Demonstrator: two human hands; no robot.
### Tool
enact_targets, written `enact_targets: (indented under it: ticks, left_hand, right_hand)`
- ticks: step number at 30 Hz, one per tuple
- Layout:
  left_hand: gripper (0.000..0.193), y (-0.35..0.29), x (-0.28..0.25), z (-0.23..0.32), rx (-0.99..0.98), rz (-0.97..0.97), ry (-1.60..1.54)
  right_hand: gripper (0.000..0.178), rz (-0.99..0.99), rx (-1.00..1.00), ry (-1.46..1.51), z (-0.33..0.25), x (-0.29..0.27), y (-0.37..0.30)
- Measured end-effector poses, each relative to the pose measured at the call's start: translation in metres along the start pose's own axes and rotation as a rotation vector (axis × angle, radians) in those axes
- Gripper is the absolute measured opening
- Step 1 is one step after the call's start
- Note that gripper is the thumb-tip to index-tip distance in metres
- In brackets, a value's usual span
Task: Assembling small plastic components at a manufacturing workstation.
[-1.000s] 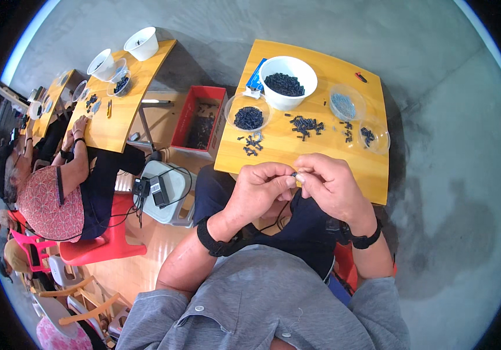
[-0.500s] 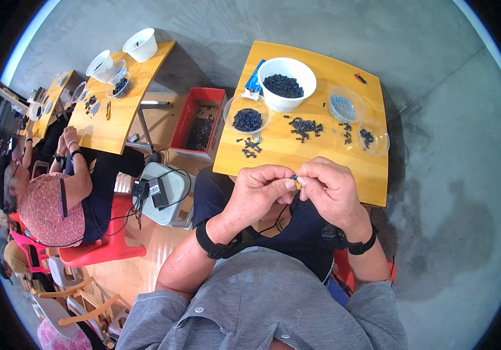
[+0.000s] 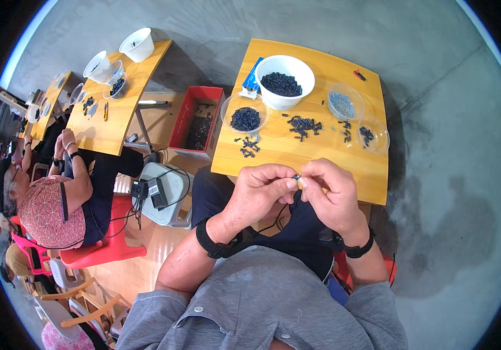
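Observation:
Thumb and forefinger of my left hand point(image 3: 266, 185) pinch a small black part point(image 3: 296, 177) over the near edge of the wooden table point(image 3: 314, 166). My right hand point(image 3: 331, 185) pinches at the same spot, its fingertips meeting those of the left; what it grips is too small to name. Beyond them lie a loose pile of black parts point(image 3: 304, 126) and a smaller scatter of parts point(image 3: 250, 144). A clear bowl of black parts point(image 3: 244, 119) stands at the left, a clear bowl of bluish-grey pieces point(image 3: 342, 105) at the right.
A white bucket of black parts point(image 3: 298, 65) stands at the back, beside a blue box point(image 3: 254, 74). Another clear bowl point(image 3: 379, 144) sits near the right edge. A red box point(image 3: 187, 122) and grey stool point(image 3: 168, 204) are left. A person point(image 3: 52, 213) sits at another table.
Both hands stay pinched together at nearly the same place, with only a slight shift of the fingertips. The whole view has moved a little.

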State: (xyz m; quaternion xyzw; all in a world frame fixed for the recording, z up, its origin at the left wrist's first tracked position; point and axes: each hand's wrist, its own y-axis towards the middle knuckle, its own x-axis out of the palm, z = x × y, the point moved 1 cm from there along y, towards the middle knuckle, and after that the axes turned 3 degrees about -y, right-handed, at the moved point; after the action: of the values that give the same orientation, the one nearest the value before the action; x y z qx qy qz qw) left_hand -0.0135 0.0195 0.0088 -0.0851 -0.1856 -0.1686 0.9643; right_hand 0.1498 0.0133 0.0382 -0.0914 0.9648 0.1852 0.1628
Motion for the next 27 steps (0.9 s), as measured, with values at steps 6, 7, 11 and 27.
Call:
enact_targets:
  ticks: [6,7,11,27]
  left_hand:
    - [0.01,0.001,-0.001,-0.002,-0.002,-0.023,-0.013]
    - [0.01,0.001,0.0,-0.004,0.003,-0.024,-0.028]
    - [0.01,0.001,0.001,-0.002,0.003,-0.025,-0.049]
    - [0.009,-0.004,-0.012,-0.024,-0.112,-0.024,0.003]
  right_hand:
    - [0.009,-0.006,-0.053,-0.024,0.004,-0.004,-0.001]
    - [0.009,-0.009,-0.084,-0.047,0.003,-0.004,0.0]
    - [0.01,-0.008,-0.109,-0.071,0.003,-0.005,0.001]
    - [0.01,-0.26,-0.039,-0.058,0.024,-0.002,0.0]
